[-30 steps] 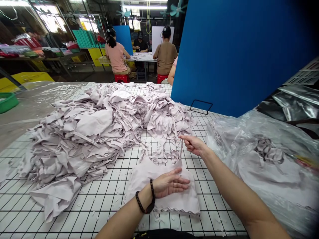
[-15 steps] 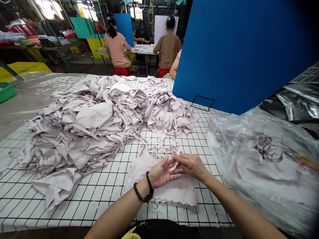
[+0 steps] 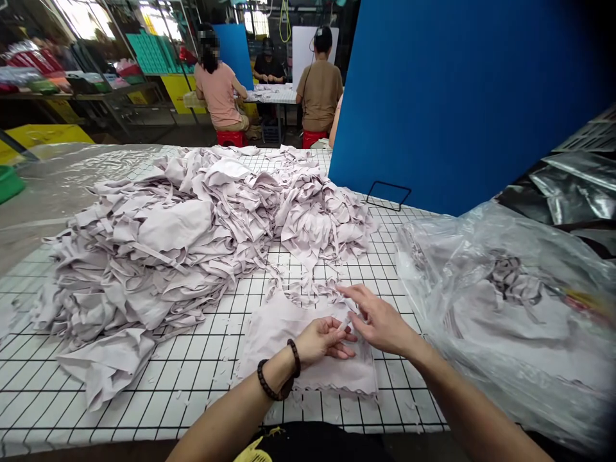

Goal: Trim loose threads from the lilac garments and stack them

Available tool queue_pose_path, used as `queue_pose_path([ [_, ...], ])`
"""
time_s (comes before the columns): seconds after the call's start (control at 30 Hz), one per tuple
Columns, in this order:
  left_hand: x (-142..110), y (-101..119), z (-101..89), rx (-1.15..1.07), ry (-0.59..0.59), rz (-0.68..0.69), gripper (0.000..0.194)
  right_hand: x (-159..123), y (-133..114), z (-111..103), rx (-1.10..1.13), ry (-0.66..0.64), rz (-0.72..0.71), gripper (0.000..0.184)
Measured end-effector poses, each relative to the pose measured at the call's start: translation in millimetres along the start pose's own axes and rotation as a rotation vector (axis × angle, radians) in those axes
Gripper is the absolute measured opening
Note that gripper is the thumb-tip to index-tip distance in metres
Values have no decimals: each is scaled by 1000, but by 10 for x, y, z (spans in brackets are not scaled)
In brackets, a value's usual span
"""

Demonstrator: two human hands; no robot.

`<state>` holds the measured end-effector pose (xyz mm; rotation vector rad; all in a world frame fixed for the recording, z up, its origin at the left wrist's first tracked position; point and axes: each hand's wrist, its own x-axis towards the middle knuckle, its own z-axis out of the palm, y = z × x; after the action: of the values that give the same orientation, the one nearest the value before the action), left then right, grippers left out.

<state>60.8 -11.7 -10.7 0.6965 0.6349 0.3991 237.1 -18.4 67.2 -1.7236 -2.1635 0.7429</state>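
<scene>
My left hand (image 3: 323, 339) is palm up over a stack of pale lilac fabric garments (image 3: 276, 327), its thumb and fingers closed on a small white strip (image 3: 344, 323). The strip's far end lies by the thumb of my right hand (image 3: 382, 323). That hand's index finger is stretched out toward the ruffled straps (image 3: 332, 287) at the top of the stack; whether its thumb presses the strip cannot be made out. A wavy hem (image 3: 337, 390) runs along the stack's near edge.
A large heap of lilac garments (image 3: 158, 256) covers the left of the grid-patterned table (image 3: 202, 378). A clear plastic bag (image 3: 481, 372) with garments lies at right. Behind it stands a blue board (image 3: 433, 109) beside a black wire stand (image 3: 389, 196). Several people sit at a farther table.
My left fingers have curled in from an open palm and now pinch the white strip. My right hand has turned and its fingers have spread. The view has shifted slightly.
</scene>
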Motion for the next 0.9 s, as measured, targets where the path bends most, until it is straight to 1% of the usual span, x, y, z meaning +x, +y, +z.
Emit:
queue_pose_path([
  [0.07,12,-27,51,91,36,-13,44,-4,-62,-66,160,-225,-123,43],
  [0.1,16,-39,70,125,53,-23,46,8,-68,-77,205,-303,-145,38],
  [0.13,17,-52,83,151,71,-33,48,27,-58,-76,228,-351,-143,33],
  [0.23,15,-94,93,202,126,-48,49,99,36,-30,270,-418,-84,26],
  [0.33,5,-141,84,263,160,-43,49,157,170,21,342,-493,-9,26],
  [0.4,-17,-156,83,296,177,-27,48,178,259,44,373,-518,34,27],
  [0.5,-89,-120,85,411,229,6,43,187,364,66,419,-513,68,27],
  [0.53,-120,-93,82,492,275,37,40,187,386,70,444,-501,85,27],
  [0.6,-176,-34,69,710,410,149,34,189,404,76,484,-457,111,27],
  [0.67,-205,16,43,911,532,254,29,196,390,81,471,-385,99,24],
  [0.7,-206,33,27,981,566,275,28,202,375,85,450,-349,86,22],
  [0.8,-171,51,-17,1078,572,246,23,226,313,119,408,-279,69,18],
  [0.9,-132,43,-49,1103,562,224,21,246,253,186,413,-254,55,17],
])
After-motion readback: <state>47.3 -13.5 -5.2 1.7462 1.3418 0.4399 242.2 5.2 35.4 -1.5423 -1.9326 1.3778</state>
